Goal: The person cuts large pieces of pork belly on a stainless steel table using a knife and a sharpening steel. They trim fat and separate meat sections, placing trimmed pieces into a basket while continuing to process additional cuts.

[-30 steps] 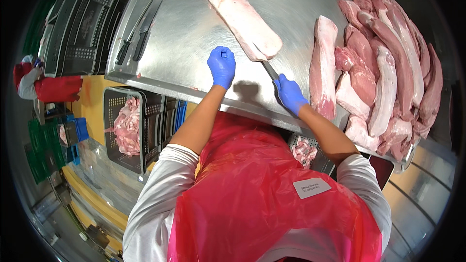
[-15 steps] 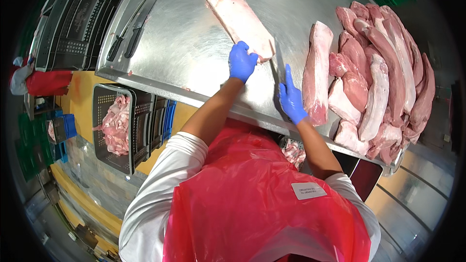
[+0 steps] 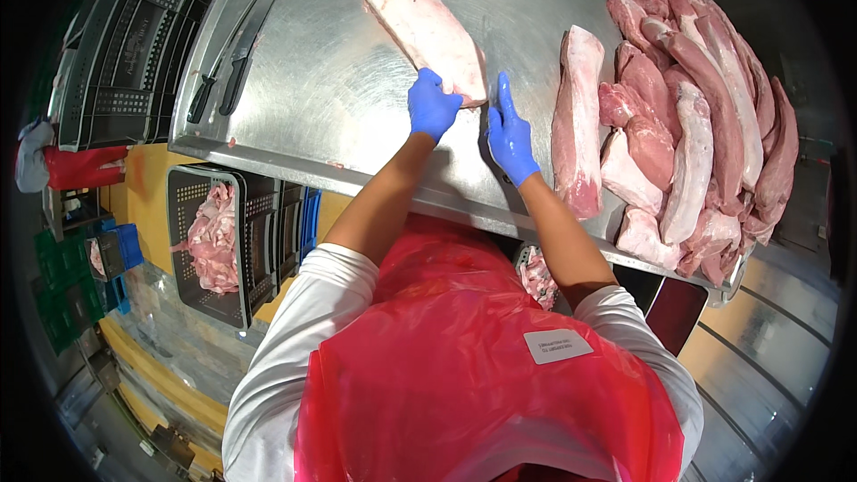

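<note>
A long slab of pork loin (image 3: 415,18), pale with fat on top and redder at its far end, lies slantwise on the steel table (image 3: 303,80). My left hand (image 3: 433,105), in a blue glove, is closed on the near end of the loin. Just to the right of that end is my right hand (image 3: 511,136), also gloved in blue, its fingers stretched out and nothing in it. A second loin (image 3: 578,125) rests farther right, apart from my right hand.
Many meat cuts (image 3: 652,89) are heaped at the table's right end. A black-handled knife (image 3: 243,58) and a thin sharpening steel (image 3: 210,80) lie at the left. Below the table edge stands a dark crate (image 3: 245,250) holding meat scraps. Another person's red apron (image 3: 80,165) shows far left.
My right hand has moved left, closer to the loin's near end. My left hand still grips the loin, which has shifted slightly up-left in the picture, as has the whole view.
</note>
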Tool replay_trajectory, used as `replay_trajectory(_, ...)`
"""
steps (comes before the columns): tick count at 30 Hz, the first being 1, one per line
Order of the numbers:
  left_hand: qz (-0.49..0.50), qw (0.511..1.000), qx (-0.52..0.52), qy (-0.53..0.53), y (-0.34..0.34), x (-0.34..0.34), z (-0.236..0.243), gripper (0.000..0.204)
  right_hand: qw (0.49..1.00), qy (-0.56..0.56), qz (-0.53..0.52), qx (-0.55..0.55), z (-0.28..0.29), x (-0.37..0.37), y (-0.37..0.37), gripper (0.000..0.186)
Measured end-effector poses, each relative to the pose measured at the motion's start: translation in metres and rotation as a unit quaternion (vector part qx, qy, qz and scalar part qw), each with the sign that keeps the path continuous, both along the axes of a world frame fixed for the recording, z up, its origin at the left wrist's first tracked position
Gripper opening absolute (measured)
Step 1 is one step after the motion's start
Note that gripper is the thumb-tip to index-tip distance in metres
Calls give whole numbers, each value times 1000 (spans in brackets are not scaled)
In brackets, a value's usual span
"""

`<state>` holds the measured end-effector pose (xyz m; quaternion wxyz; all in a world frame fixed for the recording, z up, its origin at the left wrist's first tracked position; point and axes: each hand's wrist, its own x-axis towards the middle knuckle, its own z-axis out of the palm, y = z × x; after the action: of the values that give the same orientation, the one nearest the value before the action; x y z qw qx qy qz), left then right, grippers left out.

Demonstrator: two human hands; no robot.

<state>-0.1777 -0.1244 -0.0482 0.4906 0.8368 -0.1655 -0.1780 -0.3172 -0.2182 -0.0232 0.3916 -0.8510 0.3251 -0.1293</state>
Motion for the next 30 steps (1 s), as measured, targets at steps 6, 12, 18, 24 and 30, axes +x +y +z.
replay_trajectory(6,41,979,-130,149,15,7,-38,6,997,20,59,38,-6,14,27,66)
replay_trajectory(12,40,951,-177,250,19,5,-27,5,997,52,46,43,-9,48,25,65)
replay_trajectory(18,21,974,-143,177,22,4,-29,6,992,74,102,6,-13,32,30,71)
replay_trajectory(24,23,983,-138,123,23,0,-38,9,987,64,147,9,-15,1,39,74)
replay_trajectory(30,-13,993,-89,70,26,6,-13,11,986,10,167,0,-32,62,24,89)
